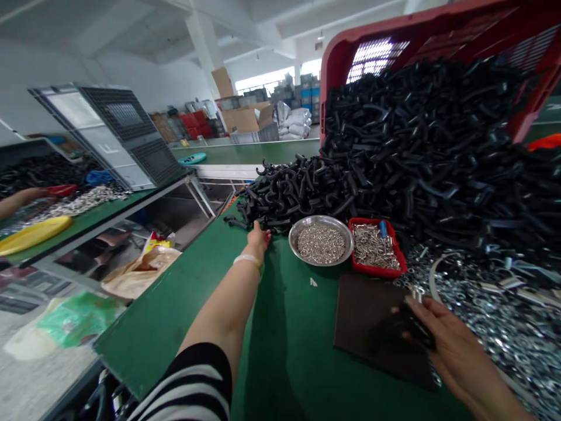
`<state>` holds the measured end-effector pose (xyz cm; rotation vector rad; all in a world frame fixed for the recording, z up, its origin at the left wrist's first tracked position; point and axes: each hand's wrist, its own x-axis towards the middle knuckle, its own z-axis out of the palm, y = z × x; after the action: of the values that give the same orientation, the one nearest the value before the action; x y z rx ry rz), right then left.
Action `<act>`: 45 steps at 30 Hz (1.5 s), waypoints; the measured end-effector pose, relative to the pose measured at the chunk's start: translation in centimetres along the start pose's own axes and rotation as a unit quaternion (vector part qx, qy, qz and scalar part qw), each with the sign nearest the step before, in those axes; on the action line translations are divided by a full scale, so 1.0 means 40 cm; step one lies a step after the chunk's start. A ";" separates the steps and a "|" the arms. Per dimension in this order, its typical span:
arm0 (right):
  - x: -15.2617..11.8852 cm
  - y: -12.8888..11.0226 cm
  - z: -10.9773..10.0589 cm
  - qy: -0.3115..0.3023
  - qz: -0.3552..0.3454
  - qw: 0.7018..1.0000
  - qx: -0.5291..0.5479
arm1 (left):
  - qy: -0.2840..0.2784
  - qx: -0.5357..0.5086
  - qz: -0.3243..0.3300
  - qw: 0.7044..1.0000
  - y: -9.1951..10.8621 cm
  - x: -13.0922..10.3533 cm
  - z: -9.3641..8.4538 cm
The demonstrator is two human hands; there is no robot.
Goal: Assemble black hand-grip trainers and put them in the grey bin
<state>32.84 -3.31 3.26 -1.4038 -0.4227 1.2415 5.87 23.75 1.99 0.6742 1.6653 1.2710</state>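
My left hand (258, 238) reaches out to the near edge of a pile of black curved plastic pieces (302, 187), many of them hook-shaped. Its fingers look apart, close to the outermost pieces, and I see nothing held in them. At the right, my right hand (442, 333) is closed around a black plastic piece (414, 324), partly covered by the fingers and blurred. Shiny metal (418, 292) shows just beyond these fingers; whether it belongs to the held piece I cannot tell. Under this hand lies a dark flat pad (363, 316).
A steel bowl (321, 266) of small metal parts stands beside a red tray (377, 271) of metal pins. Loose metal parts (504, 327) cover the right side. A tipped red crate (326, 76) spills black pieces. At far left, another person's arm (21, 202) reaches over a second table (96, 211).
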 end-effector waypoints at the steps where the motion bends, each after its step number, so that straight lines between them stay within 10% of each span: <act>1: -0.006 0.003 -0.006 0.004 0.001 1.000 -0.008 | 0.008 -0.007 -0.004 1.000 -0.001 0.021 0.001; 7: -0.022 0.006 -0.054 0.049 -0.031 0.996 -0.062 | 0.024 -0.030 0.045 0.998 -0.002 0.043 0.006; 13: -0.007 0.000 -0.068 0.026 -0.121 0.977 -0.176 | -0.042 -0.098 0.166 0.980 0.104 -0.007 0.004; 17: -0.026 -0.027 -0.001 -0.001 -0.187 0.969 -0.160 | -0.261 -0.174 0.193 0.930 0.140 -0.163 0.017; 23: -0.045 -0.044 0.084 -0.084 -0.289 0.944 -0.134 | -0.529 0.069 0.146 0.833 -0.009 -0.491 0.042; 30: -0.070 -0.008 0.052 -0.047 -0.342 0.918 -0.193 | -0.460 0.114 0.310 0.824 -0.103 -0.604 0.047; 45: -0.084 -0.036 0.024 0.007 -0.381 0.857 -0.347 | -0.394 0.150 0.355 0.834 -0.152 -0.650 0.032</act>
<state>31.34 -5.20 6.18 -1.5734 -1.3684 0.4106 19.06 0.66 4.76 1.8511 0.9133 0.9565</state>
